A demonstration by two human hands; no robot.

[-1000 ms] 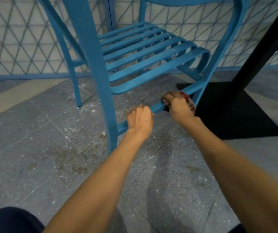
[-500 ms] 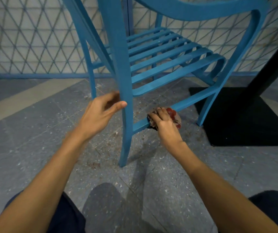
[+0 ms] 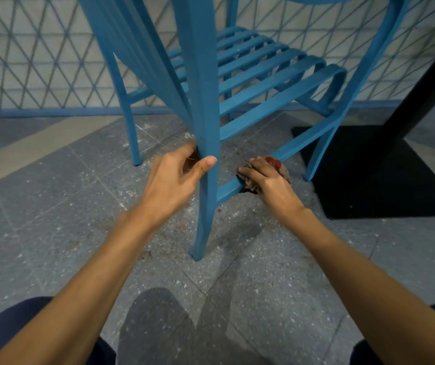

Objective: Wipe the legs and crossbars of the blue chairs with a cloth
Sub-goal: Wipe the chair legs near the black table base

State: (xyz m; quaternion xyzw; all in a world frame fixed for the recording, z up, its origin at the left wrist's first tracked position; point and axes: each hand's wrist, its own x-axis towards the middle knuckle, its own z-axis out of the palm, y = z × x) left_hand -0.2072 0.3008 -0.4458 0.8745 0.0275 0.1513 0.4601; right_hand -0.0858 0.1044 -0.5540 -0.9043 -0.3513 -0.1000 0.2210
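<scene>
A blue slatted chair (image 3: 263, 75) stands right in front of me on the grey floor. My left hand (image 3: 176, 175) is wrapped around its near leg (image 3: 205, 114), thumb across the front. My right hand (image 3: 266, 180) presses a dark cloth with red patches (image 3: 279, 167) onto the low side crossbar (image 3: 300, 143), close to where the bar meets the near leg. The cloth is mostly hidden under my fingers.
A black table base plate (image 3: 384, 175) with a black post (image 3: 427, 83) lies to the right, beside the chair's far leg. A lattice wall with a blue skirting rail (image 3: 40, 111) runs behind. My dark-trousered knees are at the bottom corners.
My left hand let go of the crossbar, moved up and left, and closed around the near leg. My right hand slid the cloth along the crossbar toward that leg.
</scene>
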